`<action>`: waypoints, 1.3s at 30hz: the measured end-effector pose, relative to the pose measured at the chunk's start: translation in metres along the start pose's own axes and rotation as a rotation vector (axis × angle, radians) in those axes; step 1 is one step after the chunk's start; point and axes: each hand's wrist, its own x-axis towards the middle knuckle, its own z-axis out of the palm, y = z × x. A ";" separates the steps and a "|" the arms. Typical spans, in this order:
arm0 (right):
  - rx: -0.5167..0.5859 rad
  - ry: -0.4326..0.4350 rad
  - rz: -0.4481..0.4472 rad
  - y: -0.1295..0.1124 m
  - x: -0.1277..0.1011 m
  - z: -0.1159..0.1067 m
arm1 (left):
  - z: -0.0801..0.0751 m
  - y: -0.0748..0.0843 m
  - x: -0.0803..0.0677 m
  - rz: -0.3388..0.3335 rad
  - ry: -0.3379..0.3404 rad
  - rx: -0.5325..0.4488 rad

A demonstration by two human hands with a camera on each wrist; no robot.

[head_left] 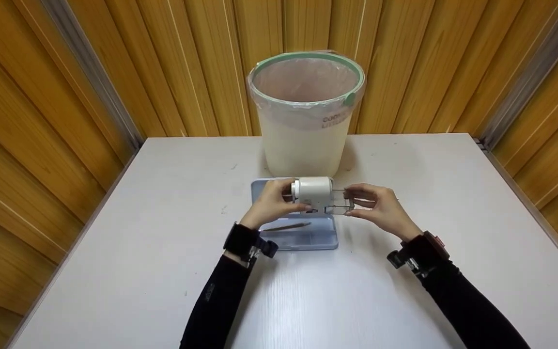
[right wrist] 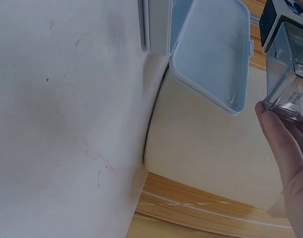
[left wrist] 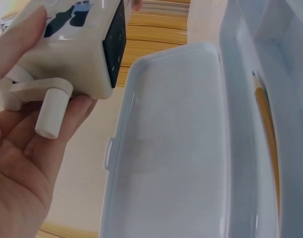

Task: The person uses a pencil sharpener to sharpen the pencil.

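Observation:
A white crank pencil sharpener (head_left: 315,188) is held up over the pencil case by my left hand (head_left: 270,203), thumb on one face and fingers round the other side. Its crank handle (left wrist: 54,109) shows beside the palm in the left wrist view. From the sharpener's right end juts a clear shavings drawer (right wrist: 282,82). My right hand (head_left: 380,207) grips the outer end of that drawer between thumb and fingers. Below, the light blue pencil case (head_left: 325,241) lies with its lid raised, and a pencil (left wrist: 266,121) rests inside.
Right behind the pencil case stands a tall cream trash bin (head_left: 303,145) with a green rim and a clear plastic liner. The white table (head_left: 162,218) is bounded by wood-patterned panels (head_left: 201,63) at the back and sides.

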 end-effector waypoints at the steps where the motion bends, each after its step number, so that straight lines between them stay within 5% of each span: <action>1: -0.001 -0.003 0.001 0.000 0.001 0.001 | 0.001 0.000 0.000 0.006 -0.002 -0.002; 15: 0.004 -0.032 0.003 -0.007 0.005 0.014 | 0.006 0.002 0.002 0.058 -0.014 0.050; 39: 0.137 0.012 0.138 -0.005 0.005 0.021 | 0.020 0.003 0.003 0.005 -0.002 -0.024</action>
